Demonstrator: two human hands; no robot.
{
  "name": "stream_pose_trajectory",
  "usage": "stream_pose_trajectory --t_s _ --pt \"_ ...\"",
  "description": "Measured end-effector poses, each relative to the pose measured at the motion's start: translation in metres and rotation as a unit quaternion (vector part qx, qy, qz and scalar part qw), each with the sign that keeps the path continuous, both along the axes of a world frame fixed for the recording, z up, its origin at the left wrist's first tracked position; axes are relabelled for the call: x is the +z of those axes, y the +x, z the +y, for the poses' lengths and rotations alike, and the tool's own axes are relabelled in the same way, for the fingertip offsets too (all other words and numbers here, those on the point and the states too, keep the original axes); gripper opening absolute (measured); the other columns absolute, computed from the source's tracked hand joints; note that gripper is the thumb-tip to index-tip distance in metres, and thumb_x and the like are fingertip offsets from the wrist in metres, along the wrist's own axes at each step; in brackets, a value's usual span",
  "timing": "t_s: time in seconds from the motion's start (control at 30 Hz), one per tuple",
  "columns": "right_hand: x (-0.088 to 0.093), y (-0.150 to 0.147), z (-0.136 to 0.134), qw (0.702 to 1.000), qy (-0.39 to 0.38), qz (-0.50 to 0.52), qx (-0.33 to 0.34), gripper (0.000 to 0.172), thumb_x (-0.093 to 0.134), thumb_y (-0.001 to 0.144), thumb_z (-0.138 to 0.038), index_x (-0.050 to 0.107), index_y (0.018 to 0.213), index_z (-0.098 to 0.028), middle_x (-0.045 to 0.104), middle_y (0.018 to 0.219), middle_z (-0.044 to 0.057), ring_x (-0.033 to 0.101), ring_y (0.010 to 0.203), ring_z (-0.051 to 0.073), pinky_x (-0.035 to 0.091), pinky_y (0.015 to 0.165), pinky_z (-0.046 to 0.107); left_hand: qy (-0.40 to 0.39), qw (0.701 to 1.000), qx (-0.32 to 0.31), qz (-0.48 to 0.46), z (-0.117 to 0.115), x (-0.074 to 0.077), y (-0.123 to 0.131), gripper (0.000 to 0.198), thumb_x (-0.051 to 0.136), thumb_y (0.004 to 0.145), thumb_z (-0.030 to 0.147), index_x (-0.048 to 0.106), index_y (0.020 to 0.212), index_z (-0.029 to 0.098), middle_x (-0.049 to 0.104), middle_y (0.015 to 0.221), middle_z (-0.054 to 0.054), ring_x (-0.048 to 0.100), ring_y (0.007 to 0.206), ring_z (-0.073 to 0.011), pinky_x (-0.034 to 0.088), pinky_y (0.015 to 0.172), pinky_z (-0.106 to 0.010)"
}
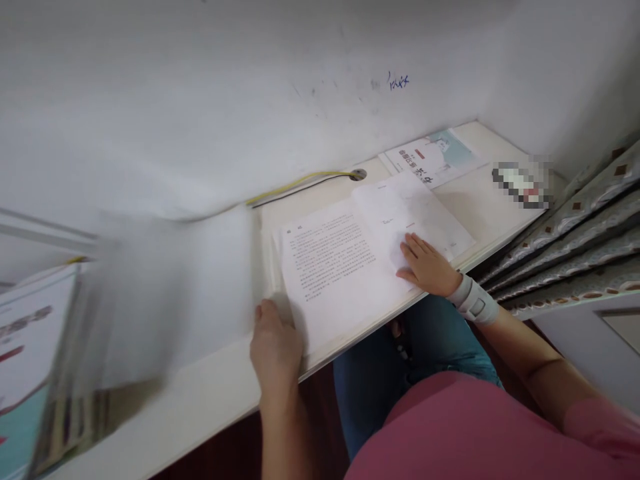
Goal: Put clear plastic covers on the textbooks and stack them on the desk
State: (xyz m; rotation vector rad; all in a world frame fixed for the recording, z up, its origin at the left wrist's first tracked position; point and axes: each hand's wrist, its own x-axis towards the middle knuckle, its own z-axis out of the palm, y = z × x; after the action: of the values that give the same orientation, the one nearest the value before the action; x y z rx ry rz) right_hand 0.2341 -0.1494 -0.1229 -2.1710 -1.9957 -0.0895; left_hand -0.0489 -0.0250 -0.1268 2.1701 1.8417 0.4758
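An open book [345, 260] with printed pages lies on a white desk [210, 393]. My right hand [425, 265] rests flat on its right page, fingers stretched out; a white band wraps that wrist. My left hand [274, 347] sits at the book's lower left corner, fingers curled over the page edges near the desk's front edge. A blurred white sheet or page [170, 293] sweeps across to the left of the book.
A stack of books [35, 373] stands at the left end of the desk. A light blue booklet [433, 157] lies at the back right, beside a pixelated item [523, 180]. A yellow cable [295, 183] runs to a desk hole. A patterned curtain [575, 247] hangs right.
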Motion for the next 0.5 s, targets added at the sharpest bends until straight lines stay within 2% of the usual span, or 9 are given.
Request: stream_pose_trajectory --t_s 0.13,0.3,0.43,0.5 --pt "0.007 -0.009 -0.027 0.999 -0.001 -0.028 -0.042 0.065 0.038 0.093 -0.053 0.053 0.129 0.0 0.052 0.134 0.027 0.048 0.127 0.031 0.032 0.11 0.045 -0.004 1.0 -0.006 0.007 -0.001 0.003 0.001 0.054 0.034 0.086 0.01 0.042 0.139 0.002 0.047 0.14 -0.025 0.051 0.124 -0.0378 0.045 0.098 -0.055" --pt "0.005 -0.009 -0.043 0.997 -0.006 -0.025 -0.07 0.068 0.042 0.091 -0.055 0.054 0.128 0.0 0.05 0.137 0.027 0.048 0.128 0.032 0.037 0.108 0.042 -0.024 1.0 0.001 0.02 -0.003 0.009 0.004 0.055 0.033 0.086 0.01 0.041 0.14 0.006 0.046 0.141 -0.025 0.049 0.125 -0.0397 0.045 0.097 -0.058" --pt "0.005 -0.007 -0.046 0.997 -0.015 -0.018 -0.079 0.069 0.043 0.091 -0.056 0.054 0.128 0.002 0.048 0.137 0.029 0.047 0.128 0.033 0.039 0.106 0.043 -0.021 0.999 0.001 0.027 0.001 0.002 -0.002 0.054 0.032 0.087 0.011 0.041 0.139 0.005 0.047 0.139 -0.026 0.052 0.121 -0.0418 0.046 0.094 -0.06" --pt "0.009 -0.006 -0.044 0.996 -0.024 -0.017 -0.083 0.067 0.043 0.091 -0.054 0.054 0.126 0.002 0.05 0.135 0.029 0.049 0.126 0.034 0.042 0.103 0.044 0.019 0.998 -0.05 0.018 0.004 -0.005 -0.006 0.053 0.031 0.087 0.011 0.041 0.138 0.002 0.049 0.136 -0.028 0.053 0.12 -0.041 0.047 0.093 -0.059"
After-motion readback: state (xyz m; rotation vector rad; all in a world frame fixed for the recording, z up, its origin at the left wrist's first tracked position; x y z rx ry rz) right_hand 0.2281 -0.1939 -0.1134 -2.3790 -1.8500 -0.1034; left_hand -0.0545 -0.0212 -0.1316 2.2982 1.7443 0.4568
